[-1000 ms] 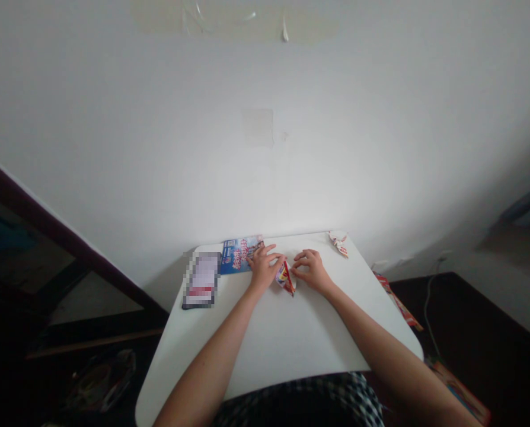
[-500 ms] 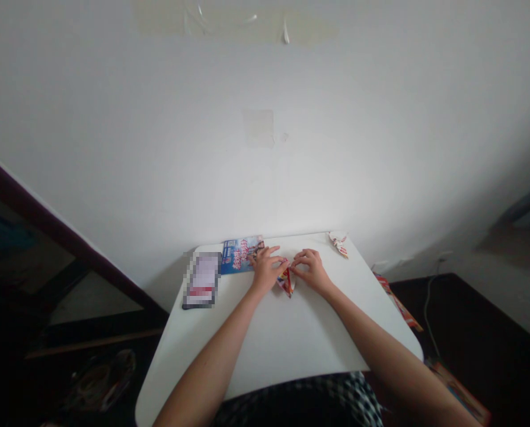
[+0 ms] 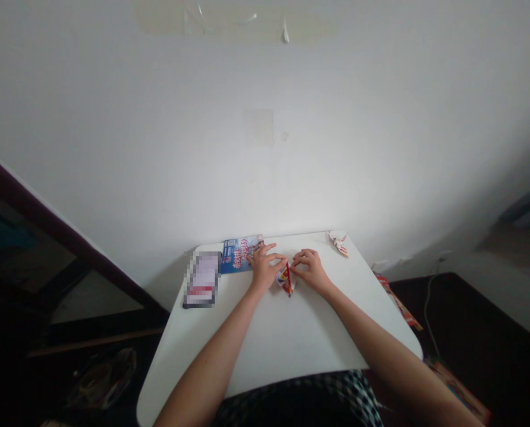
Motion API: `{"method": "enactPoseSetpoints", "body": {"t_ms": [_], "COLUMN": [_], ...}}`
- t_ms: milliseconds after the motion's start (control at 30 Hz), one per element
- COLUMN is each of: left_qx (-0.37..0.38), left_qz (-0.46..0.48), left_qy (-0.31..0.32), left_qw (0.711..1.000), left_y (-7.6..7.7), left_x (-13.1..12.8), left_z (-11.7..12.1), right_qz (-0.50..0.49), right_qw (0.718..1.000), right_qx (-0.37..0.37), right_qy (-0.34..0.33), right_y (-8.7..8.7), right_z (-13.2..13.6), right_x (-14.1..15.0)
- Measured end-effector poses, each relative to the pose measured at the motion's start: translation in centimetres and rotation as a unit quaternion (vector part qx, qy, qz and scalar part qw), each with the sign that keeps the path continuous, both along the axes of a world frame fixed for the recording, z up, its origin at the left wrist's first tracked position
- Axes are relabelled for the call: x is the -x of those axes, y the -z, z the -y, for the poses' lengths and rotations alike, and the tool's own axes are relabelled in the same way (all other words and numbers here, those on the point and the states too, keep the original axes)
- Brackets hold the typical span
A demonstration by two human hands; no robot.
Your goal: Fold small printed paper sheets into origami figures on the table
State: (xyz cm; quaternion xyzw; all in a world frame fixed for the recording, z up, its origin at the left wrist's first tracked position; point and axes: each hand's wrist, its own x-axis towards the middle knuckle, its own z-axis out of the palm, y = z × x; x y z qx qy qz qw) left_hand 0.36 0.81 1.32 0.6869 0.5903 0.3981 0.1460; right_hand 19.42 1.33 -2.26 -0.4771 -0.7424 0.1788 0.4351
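Note:
Between my two hands is a small folded piece of printed paper (image 3: 286, 281), red, white and yellow, with a point facing me. My left hand (image 3: 264, 268) pinches its upper left side between thumb and forefinger, the other fingers stretched out over the edge of a blue leaflet (image 3: 238, 255). On the other side, my right hand (image 3: 308, 268) pinches the paper's upper right edge, fingers curled. A second folded paper piece (image 3: 338, 243), white with red marks, lies at the table's back right corner.
A phone (image 3: 203, 279) with a blurred screen lies at the left of the white table (image 3: 291, 350). The wall (image 3: 309, 166) rises directly behind the table. Colourful printed papers (image 3: 401, 302) are down by the right side, near a cable (image 3: 428, 302).
My left thumb and forefinger have shifted slightly on the folded paper, and more of its printed face shows. My right hand stays nearly still.

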Motion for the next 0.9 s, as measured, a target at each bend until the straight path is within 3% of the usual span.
{"method": "enactPoseSetpoints", "body": {"t_ms": [367, 900], "left_qx": [-0.014, -0.022], "left_qz": [-0.015, 0.022], "left_qy": [0.003, -0.031], "left_qw": [1.0, 0.999], "left_y": [-0.23, -0.05], "left_x": [-0.33, 0.21], "left_z": [0.31, 0.12], "right_qz": [-0.03, 0.078], "right_qw": [0.999, 0.996], "right_qx": [-0.025, -0.041], "right_qy": [0.021, 0.014], "right_y": [-0.51, -0.43], "right_z": [0.06, 0.63], "right_x": [0.74, 0.31]}}
